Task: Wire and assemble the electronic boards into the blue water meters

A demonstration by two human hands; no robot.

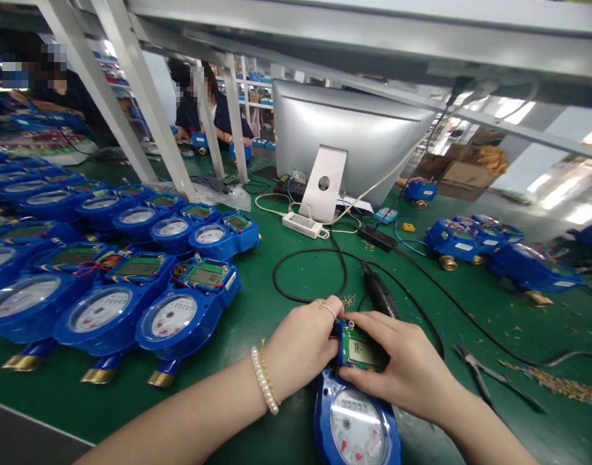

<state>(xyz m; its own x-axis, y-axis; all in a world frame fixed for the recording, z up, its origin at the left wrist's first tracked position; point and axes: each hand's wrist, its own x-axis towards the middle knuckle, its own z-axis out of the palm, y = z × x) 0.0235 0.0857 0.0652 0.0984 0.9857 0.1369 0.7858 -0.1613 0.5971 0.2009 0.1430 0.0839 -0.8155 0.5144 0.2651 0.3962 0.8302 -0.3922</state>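
Observation:
A blue water meter (356, 423) lies on the green bench right in front of me, its white dial facing up. At its top end sits a green circuit board with a small display (362, 352). My left hand (303, 345), with a pearl bracelet at the wrist and a ring on one finger, curls around the board's left side. My right hand (405, 365) grips the board from the right, fingers along its top and bottom edges. Both hands are closed on the board.
Rows of several blue meters (174, 320) fill the left of the bench. A soldering iron (380, 294) and black cables lie just beyond my hands; pliers (489, 378) and wire scraps sit to the right. A monitor's back (348, 139) stands ahead. Two seated people work at the far left.

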